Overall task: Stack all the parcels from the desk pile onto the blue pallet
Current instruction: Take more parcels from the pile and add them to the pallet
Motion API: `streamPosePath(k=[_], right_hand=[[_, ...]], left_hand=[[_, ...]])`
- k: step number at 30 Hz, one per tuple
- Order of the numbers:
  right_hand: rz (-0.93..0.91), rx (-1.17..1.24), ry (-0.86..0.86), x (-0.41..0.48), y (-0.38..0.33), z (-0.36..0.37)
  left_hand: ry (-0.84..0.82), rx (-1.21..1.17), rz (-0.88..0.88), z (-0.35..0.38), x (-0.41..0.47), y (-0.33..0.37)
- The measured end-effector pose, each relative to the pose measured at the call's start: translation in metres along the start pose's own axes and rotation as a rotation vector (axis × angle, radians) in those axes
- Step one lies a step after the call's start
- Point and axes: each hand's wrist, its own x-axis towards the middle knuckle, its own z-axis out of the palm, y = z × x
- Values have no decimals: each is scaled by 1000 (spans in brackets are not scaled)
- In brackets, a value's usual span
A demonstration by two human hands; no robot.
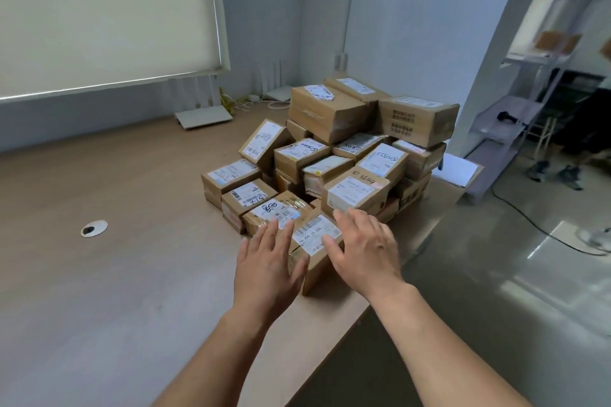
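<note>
A pile of several brown cardboard parcels (344,149) with white labels stands on the wooden desk (115,274), near its right edge. The nearest parcel (314,241) lies at the pile's front, label up. My left hand (267,268) hovers with straight, spread fingers at this parcel's left side. My right hand (363,248) is spread the same way at its right side, above its top corner. Neither hand grips anything. The blue pallet is out of view.
A round cable hole (94,228) sits in the desk at left. A white router (203,117) and cables lie at the back by the wall. The desk's edge (390,294) runs diagonally at right; beyond it are grey floor, a floor cable (529,221) and metal shelving (542,53).
</note>
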Motion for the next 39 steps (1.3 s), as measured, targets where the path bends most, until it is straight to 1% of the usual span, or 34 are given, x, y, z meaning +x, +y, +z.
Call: streamPosePath(k=[3, 6, 8, 17, 23, 26, 29, 34, 39], right_hand=[[-22, -5, -53, 44, 20, 3], [-19, 17, -20, 82, 35, 10], [-6, 8, -32, 105, 45, 13], [-12, 58, -69, 190, 110, 32], [13, 175, -113, 265, 164, 47], [5, 203, -130, 305, 186, 52], [-11, 248, -103, 350, 207, 56], [-27, 325, -131, 406, 223, 70], [17, 408, -169, 430, 228, 82]], left_hand=[[4, -15, -21, 1, 51, 8], [24, -14, -16, 4, 95, 11], [32, -22, -21, 7, 121, 13], [42, -49, -55, 18, 202, 38], [55, -53, -175, 27, 261, 59], [49, -105, -253, 32, 294, 74], [68, -174, -314, 36, 335, 92], [109, -247, -388, 41, 395, 107], [86, -367, -487, 50, 425, 112]])
